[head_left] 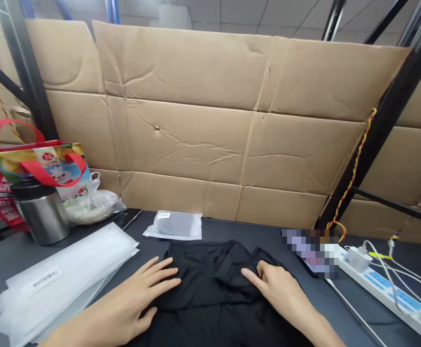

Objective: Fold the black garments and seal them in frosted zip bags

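Observation:
A black cloth garment (199, 284) lies in front of me, partly folded, with loose creases along its upper right; its lower part runs out of view. My left hand (138, 294) rests on its left edge, fingers stretched out and spread. On the right side my right hand (284, 286) has its fingers curled into the fabric, the thumb lying over a fold; the fingertips are hidden. Left of my left hand is a stack of frosted plastic bags (66, 284), the top one bearing a barcode label. Beyond the garment lies a packed frosted bag (177, 225) with dark contents.
A steel flask (46, 217), a colourful bag with red handles (51, 161) and a clear plastic bag (97, 205) stand at the left. A phone (309, 255) and a power strip (384, 284) with white cables lie right. Cardboard (189, 130) walls the table's back.

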Action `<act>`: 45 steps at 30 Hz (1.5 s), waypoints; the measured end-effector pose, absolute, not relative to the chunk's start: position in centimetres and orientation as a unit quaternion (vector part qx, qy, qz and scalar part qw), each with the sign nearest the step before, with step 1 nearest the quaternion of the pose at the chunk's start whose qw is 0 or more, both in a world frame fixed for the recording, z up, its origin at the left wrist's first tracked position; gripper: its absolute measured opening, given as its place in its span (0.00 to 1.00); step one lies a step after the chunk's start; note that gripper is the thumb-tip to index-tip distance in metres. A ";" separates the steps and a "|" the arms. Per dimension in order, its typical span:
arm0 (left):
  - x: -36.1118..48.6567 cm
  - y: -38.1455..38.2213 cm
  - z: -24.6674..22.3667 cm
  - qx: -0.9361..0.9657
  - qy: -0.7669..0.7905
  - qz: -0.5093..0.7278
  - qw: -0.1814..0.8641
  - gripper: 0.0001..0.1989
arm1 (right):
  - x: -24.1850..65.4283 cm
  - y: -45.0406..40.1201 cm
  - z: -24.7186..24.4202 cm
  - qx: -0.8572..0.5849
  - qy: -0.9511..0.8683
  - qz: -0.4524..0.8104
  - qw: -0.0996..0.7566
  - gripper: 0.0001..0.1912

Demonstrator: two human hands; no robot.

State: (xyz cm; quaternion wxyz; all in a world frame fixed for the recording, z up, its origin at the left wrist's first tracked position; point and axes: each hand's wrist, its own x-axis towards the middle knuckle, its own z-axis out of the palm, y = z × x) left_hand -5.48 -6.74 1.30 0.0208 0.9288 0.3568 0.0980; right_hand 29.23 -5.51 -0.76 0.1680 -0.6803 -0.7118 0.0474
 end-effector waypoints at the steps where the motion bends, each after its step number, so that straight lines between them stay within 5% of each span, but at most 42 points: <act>1: -6.0 -6.8 0.8 0.927 0.360 0.100 0.019 0.37 | 29.0 -5.5 -1.0 -0.672 -0.720 0.042 0.169 0.21; 9: -4.3 -5.7 -0.5 0.924 0.356 0.136 -0.017 0.27 | 28.4 -4.0 -0.9 -0.617 -0.710 0.096 0.327 0.13; 16: -3.0 -5.2 -0.5 0.936 0.322 0.141 -0.002 0.21 | 30.7 -2.1 -2.6 -0.615 -0.701 0.099 0.348 0.08; 25: -2.5 -6.1 2.1 0.930 0.330 0.146 0.063 0.16 | 30.5 -2.0 -3.7 -0.609 -0.668 0.136 0.406 0.19; 35: -1.7 -5.3 0.0 0.934 0.323 0.133 0.079 0.11 | 23.5 -4.0 -0.4 -0.518 -0.761 -0.055 0.386 0.32; 38: -1.7 -5.2 -0.5 0.929 0.326 0.159 0.066 0.10 | 19.8 -5.5 -1.2 -0.444 -0.844 -0.023 0.299 0.39; 40: -1.9 -5.2 -0.7 0.923 0.329 0.183 0.074 0.09 | 19.0 -6.4 -1.6 -0.401 -0.878 0.044 0.257 0.35; 42: -2.0 -5.2 -0.9 0.919 0.330 0.197 0.084 0.09 | 19.5 -6.7 -1.3 -0.405 -0.868 0.105 0.266 0.33; 45: -1.7 -5.2 -1.0 0.913 0.344 0.200 0.083 0.09 | 20.7 -6.4 0.0 -0.405 -0.860 0.133 0.279 0.43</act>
